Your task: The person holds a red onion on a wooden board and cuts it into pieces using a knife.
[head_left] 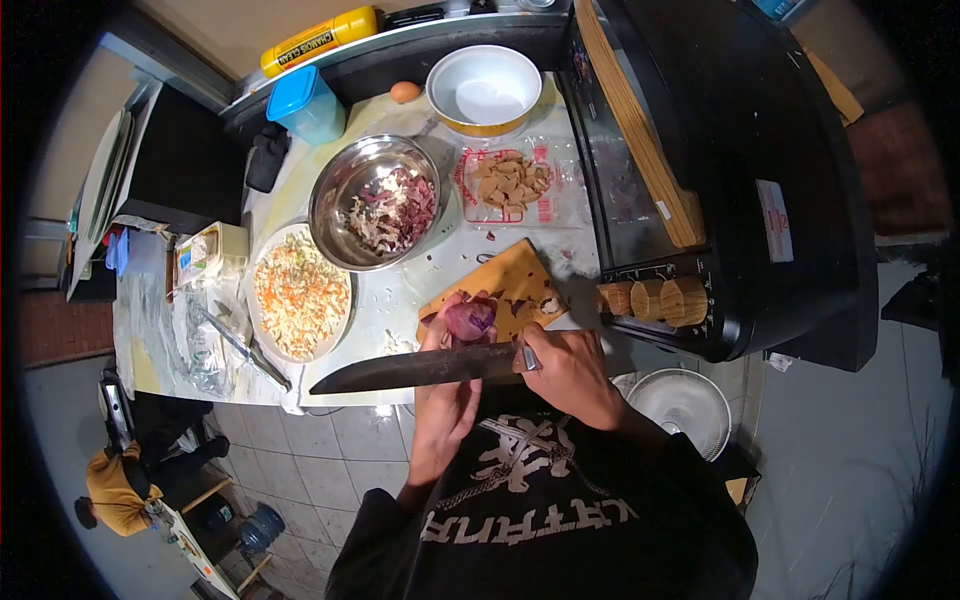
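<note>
Your left grip [447, 385] cups the red onion [470, 320] (probably firm, slick; hold its flanks); right grip [568, 368] clamps the knife [420, 368].

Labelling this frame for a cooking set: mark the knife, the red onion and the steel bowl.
knife [420, 368], head view, middle of the blade.
red onion [470, 318], head view, its purple skin.
steel bowl [335, 195], head view, bare inner wall at left.
</note>
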`<state>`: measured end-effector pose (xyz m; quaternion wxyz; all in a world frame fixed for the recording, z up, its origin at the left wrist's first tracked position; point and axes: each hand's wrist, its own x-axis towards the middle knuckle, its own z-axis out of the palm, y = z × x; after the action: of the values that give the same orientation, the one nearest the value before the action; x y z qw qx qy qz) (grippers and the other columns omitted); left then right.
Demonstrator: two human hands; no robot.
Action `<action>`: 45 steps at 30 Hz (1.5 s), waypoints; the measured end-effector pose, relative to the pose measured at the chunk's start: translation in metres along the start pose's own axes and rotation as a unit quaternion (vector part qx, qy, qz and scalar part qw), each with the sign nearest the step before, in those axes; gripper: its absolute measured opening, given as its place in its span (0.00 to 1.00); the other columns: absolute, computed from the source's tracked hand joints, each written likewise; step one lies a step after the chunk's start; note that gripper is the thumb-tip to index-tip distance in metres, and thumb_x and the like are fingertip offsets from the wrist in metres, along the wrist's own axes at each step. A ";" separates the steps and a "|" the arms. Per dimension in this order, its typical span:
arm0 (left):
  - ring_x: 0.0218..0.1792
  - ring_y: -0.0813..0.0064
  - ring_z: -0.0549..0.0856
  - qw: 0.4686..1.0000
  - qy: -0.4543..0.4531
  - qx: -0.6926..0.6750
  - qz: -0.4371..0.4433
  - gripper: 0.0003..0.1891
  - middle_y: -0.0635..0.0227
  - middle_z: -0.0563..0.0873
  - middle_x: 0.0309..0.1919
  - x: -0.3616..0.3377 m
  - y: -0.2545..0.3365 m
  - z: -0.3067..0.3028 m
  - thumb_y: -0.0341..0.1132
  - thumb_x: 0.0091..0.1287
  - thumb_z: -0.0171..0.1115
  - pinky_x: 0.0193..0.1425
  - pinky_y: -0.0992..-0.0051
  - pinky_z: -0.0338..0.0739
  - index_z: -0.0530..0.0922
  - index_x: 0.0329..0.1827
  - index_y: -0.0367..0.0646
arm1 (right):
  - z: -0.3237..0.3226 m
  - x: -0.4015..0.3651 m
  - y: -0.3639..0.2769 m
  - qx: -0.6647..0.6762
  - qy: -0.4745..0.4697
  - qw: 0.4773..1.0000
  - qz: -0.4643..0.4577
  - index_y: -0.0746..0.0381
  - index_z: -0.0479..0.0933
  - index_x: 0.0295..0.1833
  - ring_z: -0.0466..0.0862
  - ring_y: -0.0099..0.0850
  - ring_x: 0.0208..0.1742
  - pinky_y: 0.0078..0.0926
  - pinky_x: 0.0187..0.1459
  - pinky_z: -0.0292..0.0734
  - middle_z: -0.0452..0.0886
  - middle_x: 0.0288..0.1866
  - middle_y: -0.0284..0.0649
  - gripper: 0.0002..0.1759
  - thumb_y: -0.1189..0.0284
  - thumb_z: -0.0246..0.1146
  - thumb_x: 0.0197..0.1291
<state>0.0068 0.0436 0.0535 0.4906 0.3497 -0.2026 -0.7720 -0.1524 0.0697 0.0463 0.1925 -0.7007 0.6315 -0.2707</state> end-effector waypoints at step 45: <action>0.47 0.73 0.81 0.990 0.101 0.074 0.066 0.17 0.63 0.79 0.47 0.000 -0.011 -0.002 0.41 0.70 0.57 0.52 0.69 0.78 0.66 0.54 0.42 | -0.004 0.004 -0.006 -0.039 -0.086 0.995 -0.031 0.63 0.73 0.42 0.82 0.44 0.24 0.41 0.30 0.72 0.79 0.21 0.43 0.16 0.70 0.66 0.47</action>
<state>0.0011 0.0482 0.0447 0.5313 0.4473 -0.2313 -0.6813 -0.1499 0.0671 0.0531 0.2101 -0.7473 0.6009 -0.1909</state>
